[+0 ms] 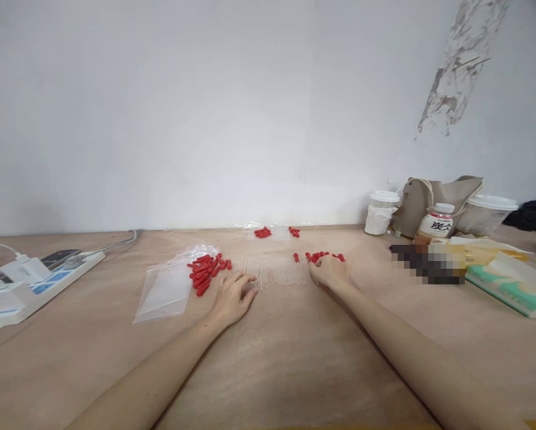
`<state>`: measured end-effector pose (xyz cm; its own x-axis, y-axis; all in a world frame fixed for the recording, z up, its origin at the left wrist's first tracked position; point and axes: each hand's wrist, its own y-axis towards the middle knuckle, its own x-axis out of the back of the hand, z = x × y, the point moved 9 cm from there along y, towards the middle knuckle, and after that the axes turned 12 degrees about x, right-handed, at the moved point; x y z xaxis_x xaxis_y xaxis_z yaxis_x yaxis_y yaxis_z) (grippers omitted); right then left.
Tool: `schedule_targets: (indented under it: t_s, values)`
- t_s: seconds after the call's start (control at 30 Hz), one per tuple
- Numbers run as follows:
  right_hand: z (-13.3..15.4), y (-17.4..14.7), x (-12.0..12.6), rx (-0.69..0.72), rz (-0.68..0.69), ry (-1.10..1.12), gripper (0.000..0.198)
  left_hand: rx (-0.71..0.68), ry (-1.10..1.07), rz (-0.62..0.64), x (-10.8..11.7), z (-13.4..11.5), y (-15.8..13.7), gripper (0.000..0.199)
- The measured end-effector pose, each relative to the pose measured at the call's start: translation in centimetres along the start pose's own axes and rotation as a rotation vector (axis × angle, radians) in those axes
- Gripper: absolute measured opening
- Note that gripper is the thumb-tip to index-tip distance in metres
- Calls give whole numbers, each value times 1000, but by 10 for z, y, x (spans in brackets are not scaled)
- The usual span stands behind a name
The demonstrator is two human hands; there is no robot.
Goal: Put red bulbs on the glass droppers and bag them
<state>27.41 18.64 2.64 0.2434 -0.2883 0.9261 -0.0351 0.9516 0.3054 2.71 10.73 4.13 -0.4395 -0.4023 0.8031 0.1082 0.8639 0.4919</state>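
My left hand [233,298] rests on the table with thumb and fingers apart, at the near left end of a row of thin clear tubes [288,272]. Left of it, a pile of red rubber bulbs [200,273] lies on a clear plastic bag [162,292]. My right hand [331,272] is curled down over the right side, its fingers bent together beside a row of red-bulbed droppers [320,255]. What its fingertips hold is hidden. One red bulb [296,257] sits at the top of a tube left of that hand.
By the wall lies another clear bag [280,233] with red bulbs and tubes. A power strip [48,289] with chargers is at left. On the right stand a lidded cup [381,212], a bottle [437,222], a grey bag [414,206], a tub [487,215] and a tissue pack [512,286].
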Motion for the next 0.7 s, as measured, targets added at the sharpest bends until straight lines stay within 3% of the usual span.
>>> schedule_targets:
  t_s: [0.2, 0.4, 0.57, 0.7]
  values:
    - [1, 1, 0, 2, -6, -49, 37, 2, 41, -53, 4, -2, -1, 15]
    - [7, 0, -1, 56, -28, -84, 42, 142, 159, -192, 27, 15, 8, 17]
    - [16, -2, -2, 89, -22, -73, 33, 284, 268, -161, 58, 55, 32, 34]
    - [21, -3, -4, 96, 32, -92, 29, 408, 340, -99, 69, 93, 41, 27]
